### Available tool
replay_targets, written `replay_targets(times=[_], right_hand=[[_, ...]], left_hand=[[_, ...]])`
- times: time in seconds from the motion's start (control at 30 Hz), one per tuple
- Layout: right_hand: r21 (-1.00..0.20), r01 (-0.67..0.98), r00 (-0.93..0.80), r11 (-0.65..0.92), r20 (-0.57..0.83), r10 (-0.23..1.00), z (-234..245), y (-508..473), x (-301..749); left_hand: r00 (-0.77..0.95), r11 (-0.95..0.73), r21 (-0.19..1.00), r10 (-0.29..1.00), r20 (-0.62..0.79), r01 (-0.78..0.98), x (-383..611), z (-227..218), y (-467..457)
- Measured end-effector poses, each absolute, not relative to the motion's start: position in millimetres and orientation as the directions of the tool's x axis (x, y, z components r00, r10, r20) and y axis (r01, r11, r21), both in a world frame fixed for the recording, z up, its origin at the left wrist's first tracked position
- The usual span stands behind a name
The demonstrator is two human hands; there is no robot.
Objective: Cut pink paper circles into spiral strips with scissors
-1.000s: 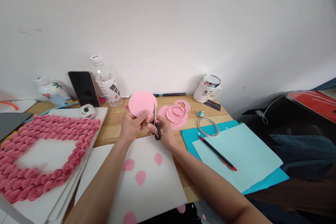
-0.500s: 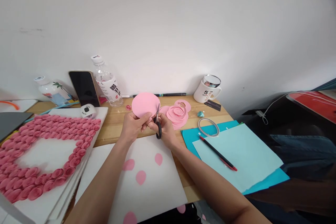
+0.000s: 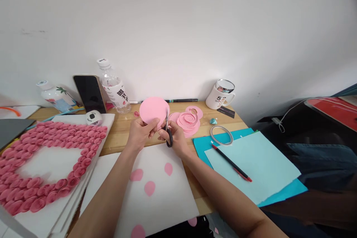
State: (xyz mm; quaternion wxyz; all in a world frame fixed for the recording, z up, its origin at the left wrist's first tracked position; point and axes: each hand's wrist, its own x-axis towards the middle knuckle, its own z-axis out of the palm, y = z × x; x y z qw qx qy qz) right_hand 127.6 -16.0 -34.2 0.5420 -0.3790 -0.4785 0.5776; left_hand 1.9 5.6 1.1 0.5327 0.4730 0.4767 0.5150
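Observation:
My left hand (image 3: pixel 142 133) pinches the lower edge of a pink paper circle (image 3: pixel 153 110) and holds it upright above the wooden desk (image 3: pixel 119 132). My right hand (image 3: pixel 175 138) grips black-handled scissors (image 3: pixel 168 130) whose blades point up along the circle's right edge. Just behind the scissors lies a pile of pink paper spirals (image 3: pixel 187 120).
A white board of pink paper roses (image 3: pixel 44 160) fills the left. White sheet with pink petals (image 3: pixel 150 186) lies below my hands. Blue papers (image 3: pixel 251 163) with a red pen (image 3: pixel 231 163) and a tape ring (image 3: pixel 221 135) sit right. Bottles (image 3: pixel 113 86), phone (image 3: pixel 89 93) and mug (image 3: pixel 220 95) line the wall.
The pink circle has shifted slightly right and turned in my left hand, and the scissors have moved a little right along its edge.

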Motion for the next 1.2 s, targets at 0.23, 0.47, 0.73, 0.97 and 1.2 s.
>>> replay_targets(times=[0.23, 0.47, 0.73, 0.97, 1.2], right_hand=[[-0.96, -0.278, -0.137, 0.025, 0.065, 0.988, -37, -17, 126], [-0.964, -0.256, -0.116, 0.066, 0.098, 0.988, -38, -16, 125], [-0.968, -0.193, -0.068, 0.158, 0.174, 0.982, -23, -17, 128], [-0.966, -0.209, -0.085, 0.154, 0.175, 0.981, -31, -15, 128], [-0.96, -0.265, -0.108, 0.095, 0.127, 0.986, -37, -15, 128]], left_hand=[[0.021, 0.032, 0.987, 0.999, -0.029, -0.157, 1, 1, 6], [0.034, 0.03, 0.995, 0.999, -0.027, -0.095, 1, -1, 6], [0.05, 0.043, 0.998, 0.998, -0.041, -0.04, 4, 4, 3], [0.058, 0.031, 0.999, 0.998, -0.028, -0.043, 3, 7, 2], [0.092, 0.009, 0.999, 0.996, -0.004, -0.053, 1, 4, 4]])
